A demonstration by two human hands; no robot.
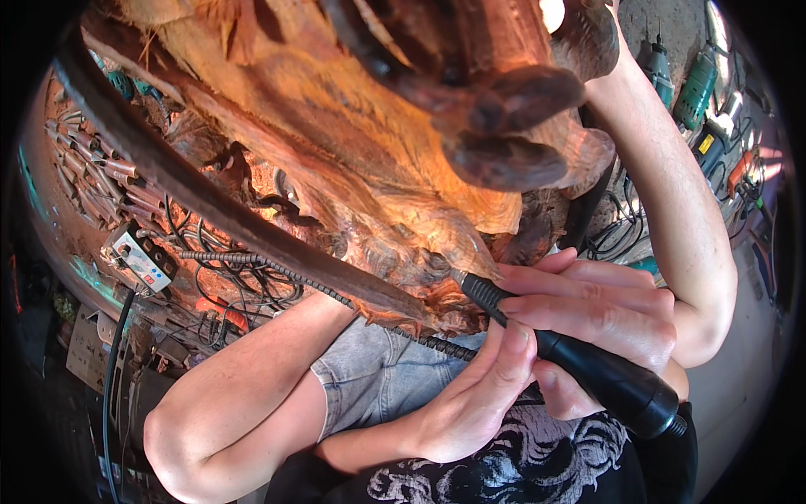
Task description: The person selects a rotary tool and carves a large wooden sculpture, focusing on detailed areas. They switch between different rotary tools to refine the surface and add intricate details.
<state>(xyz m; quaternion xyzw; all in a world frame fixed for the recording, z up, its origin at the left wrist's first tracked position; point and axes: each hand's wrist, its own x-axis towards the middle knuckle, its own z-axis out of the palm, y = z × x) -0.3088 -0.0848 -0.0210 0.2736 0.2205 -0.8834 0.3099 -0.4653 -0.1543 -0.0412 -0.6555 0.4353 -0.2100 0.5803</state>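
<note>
A black rotary carving handpiece [588,363] slants up toward a large orange-brown carved wood piece [361,160]. Its metal tip meets the lower edge of the wood, where the contact point is partly hidden. My right hand [600,307] is closed over the handpiece, with fingers along its ribbed neck. From the lower left, my left hand [474,391] pinches the same neck between thumb and fingers. A threaded stub [677,427] shows at the handpiece's back end. Across the wood's near side runs a long dark curved strip [210,197].
Rows of brownish tools [109,172] lie at the left. Near them stand a white control box [141,260] and tangled black cables [243,281]. A ribbed flexible hose [336,294] passes below the wood. Green power tools [695,92] lie at the upper right.
</note>
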